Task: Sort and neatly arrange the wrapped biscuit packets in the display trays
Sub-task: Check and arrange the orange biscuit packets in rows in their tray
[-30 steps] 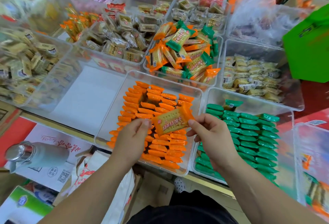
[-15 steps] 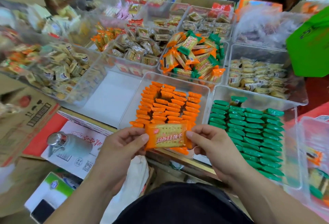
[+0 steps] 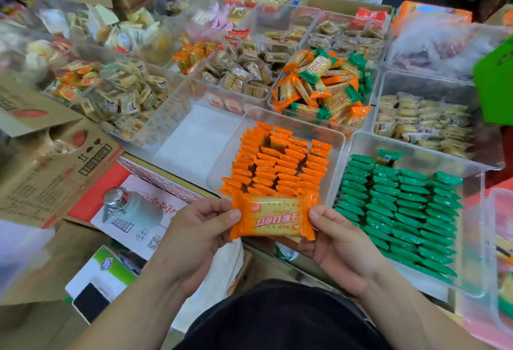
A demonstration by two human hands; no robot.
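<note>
Person viewed from above. One item of clothing is in view: a black garment (image 3: 277, 319), plain and matte, with a rounded upper edge and faint folds. The left forearm (image 3: 133, 294) shows to the left of the garment and the right forearm (image 3: 410, 302) to its right; both are bare along their visible length. The left hand (image 3: 202, 227) and right hand (image 3: 338, 241), above the garment, are bare. The thumbnails (image 3: 234, 214) are cut short.
</note>
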